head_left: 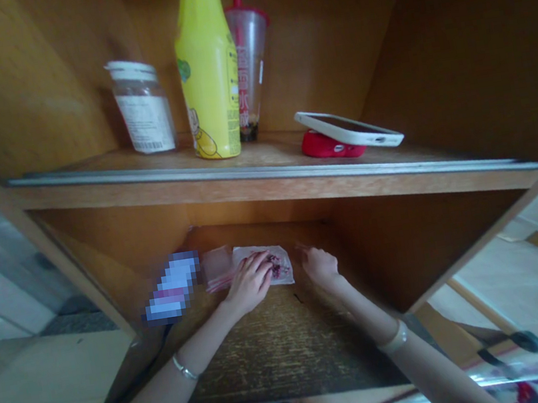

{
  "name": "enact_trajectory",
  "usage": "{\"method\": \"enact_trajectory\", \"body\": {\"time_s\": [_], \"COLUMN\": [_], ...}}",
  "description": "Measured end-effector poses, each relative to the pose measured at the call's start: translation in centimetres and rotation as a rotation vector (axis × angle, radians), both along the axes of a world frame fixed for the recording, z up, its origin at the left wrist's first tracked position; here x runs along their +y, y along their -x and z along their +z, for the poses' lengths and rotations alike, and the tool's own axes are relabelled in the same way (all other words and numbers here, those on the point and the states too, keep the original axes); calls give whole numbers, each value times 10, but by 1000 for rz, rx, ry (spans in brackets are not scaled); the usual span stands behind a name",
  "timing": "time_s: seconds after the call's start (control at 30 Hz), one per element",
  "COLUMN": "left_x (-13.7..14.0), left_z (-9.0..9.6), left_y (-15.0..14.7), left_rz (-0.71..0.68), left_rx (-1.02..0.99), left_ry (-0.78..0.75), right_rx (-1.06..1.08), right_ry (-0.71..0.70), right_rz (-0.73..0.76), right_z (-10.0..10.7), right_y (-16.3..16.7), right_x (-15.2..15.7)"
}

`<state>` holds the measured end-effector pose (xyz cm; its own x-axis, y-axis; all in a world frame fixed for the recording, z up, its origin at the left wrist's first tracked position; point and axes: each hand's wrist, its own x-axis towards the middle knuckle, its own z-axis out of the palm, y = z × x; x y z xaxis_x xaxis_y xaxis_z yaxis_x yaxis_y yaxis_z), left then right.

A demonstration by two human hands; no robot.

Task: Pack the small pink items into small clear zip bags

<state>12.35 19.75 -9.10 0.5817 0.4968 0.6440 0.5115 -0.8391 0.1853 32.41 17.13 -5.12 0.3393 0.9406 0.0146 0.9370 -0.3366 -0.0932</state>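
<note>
My left hand (250, 281) lies palm down with its fingers stretched over a small white, see-through packet (283, 272). Dark red and pink bits show on or in the packet beside the fingertips; their kind is too small to make out. Just left of it, a stack of pinkish clear plastic pouches (216, 270) lies partly beside the hand. My right hand (321, 266) hovers or rests right of the packet, apart from it. Its fingers are curled together, and whatever they may hold is too blurred to name.
A pixelated phone-like screen (171, 289) stands at the left with a dark cable. The shelf above (275, 177) bears a white-lidded jar (144, 112), a yellow bottle (210, 89), a straw cup (252, 56) and a white phone (349, 127) on a red object (326, 146). Wooden side walls flank the desk.
</note>
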Motion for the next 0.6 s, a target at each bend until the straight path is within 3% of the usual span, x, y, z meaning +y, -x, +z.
{"method": "enact_trajectory", "body": {"time_s": [0.13,0.3,0.37,0.47,0.6], "left_x": [5,12,13,14,11], "left_z": [-3,-12,-13,-10,-6], "left_y": [1,2,2,4,6], "left_rz": [14,81,112,138,43], "left_rx": [-84,-264,-315,-380,-420], "left_ry": [41,76,96,126,118], "right_rx": [229,849,1027,1128,1178], "right_ry": [-206,-477,-526,-578,-593], "right_rz": [2,414,490,478,504], "right_z": [9,-1,-7,-15,-27], "right_y": [7,23,32,45,59], "right_x": [0,1,3,4,-2]}}
